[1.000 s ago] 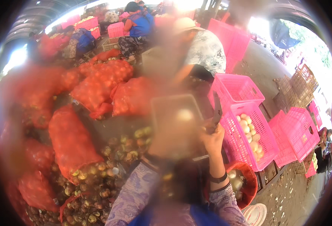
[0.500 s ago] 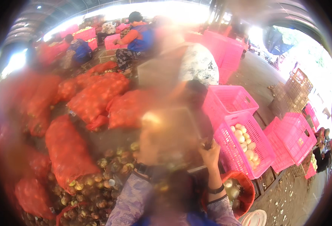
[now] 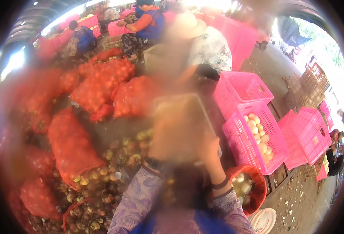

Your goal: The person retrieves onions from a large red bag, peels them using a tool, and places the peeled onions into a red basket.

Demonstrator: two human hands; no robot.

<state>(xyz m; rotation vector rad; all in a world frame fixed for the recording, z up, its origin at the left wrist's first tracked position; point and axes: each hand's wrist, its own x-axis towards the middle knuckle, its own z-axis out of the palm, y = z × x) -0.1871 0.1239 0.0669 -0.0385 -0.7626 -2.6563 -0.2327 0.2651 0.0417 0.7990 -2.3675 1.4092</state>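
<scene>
A hazy smear covers the middle of the view, over both hands. My left hand (image 3: pixel 163 142) is in front of me above a pale box-like thing (image 3: pixel 191 102); its fingers are blurred away. Close on its right is my right hand (image 3: pixel 210 148), bent inward, its fingers also smeared. Whether either holds anything cannot be made out. Loose onions (image 3: pixel 101 187) lie on the ground to the left of my left forearm. By my right wrist stands a red-orange tub (image 3: pixel 262 191) with peeled onions (image 3: pixel 242 185) in it.
Red mesh sacks of onions (image 3: pixel 72 144) fill the left side. A pink crate (image 3: pixel 238 142) with peeled onions stands right, beside more pink crates (image 3: pixel 308 134). A white lid-like disc (image 3: pixel 263 220) lies below the tub. A person in a hat (image 3: pixel 211 48) sits ahead; others work behind.
My right hand has moved inward and up, closer to my left; a dark thing seen at its fingers earlier is no longer visible. My view has tilted slightly downward.
</scene>
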